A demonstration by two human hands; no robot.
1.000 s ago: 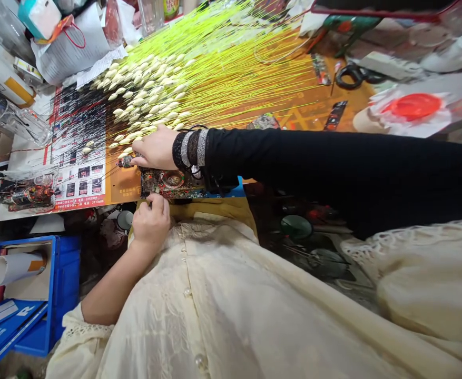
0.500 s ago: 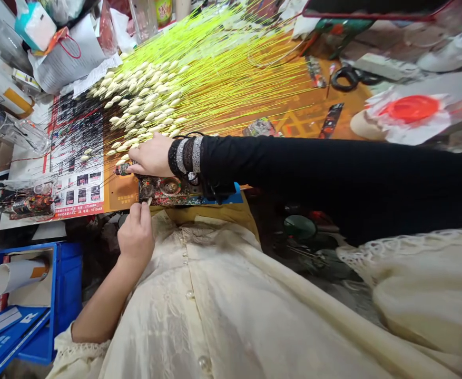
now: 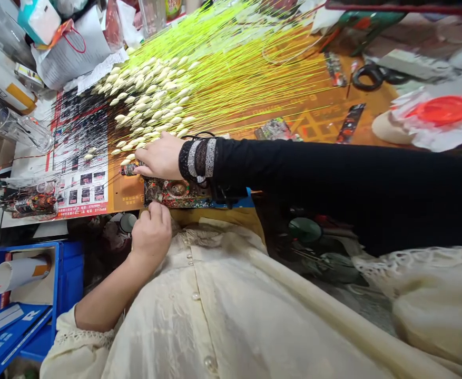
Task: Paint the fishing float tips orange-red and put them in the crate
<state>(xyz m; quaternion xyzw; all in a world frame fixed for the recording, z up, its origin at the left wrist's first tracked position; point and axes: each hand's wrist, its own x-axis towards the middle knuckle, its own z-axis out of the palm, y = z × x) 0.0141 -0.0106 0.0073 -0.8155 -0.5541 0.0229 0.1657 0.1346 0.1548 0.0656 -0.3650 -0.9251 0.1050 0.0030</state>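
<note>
My left hand (image 3: 151,231) is closed in a pinch at the table's front edge, beside a paint-spattered tray (image 3: 199,201). A small pale bit shows at its fingertips, too small to name. Above it, my right hand (image 3: 161,157) reaches in from the right in a black sleeve, its fingers bent around a small paint-stained cylinder (image 3: 129,169). Just beyond that hand lie many pale oval fishing floats (image 3: 155,100), with thin yellow stems (image 3: 246,68) running to the back right and dark ones to the left.
A paint-covered motor device (image 3: 31,202) stands on the left near a glass mug (image 3: 21,129). Black scissors (image 3: 369,77) and a red-topped cup (image 3: 446,111) are at the right. Below left sits a blue crate (image 3: 68,273) holding a paper roll (image 3: 19,273).
The whole view has shifted slightly, so most things appear further right. My left hand has moved a little right along the tray's front edge. My right hand keeps its place on the cylinder.
</note>
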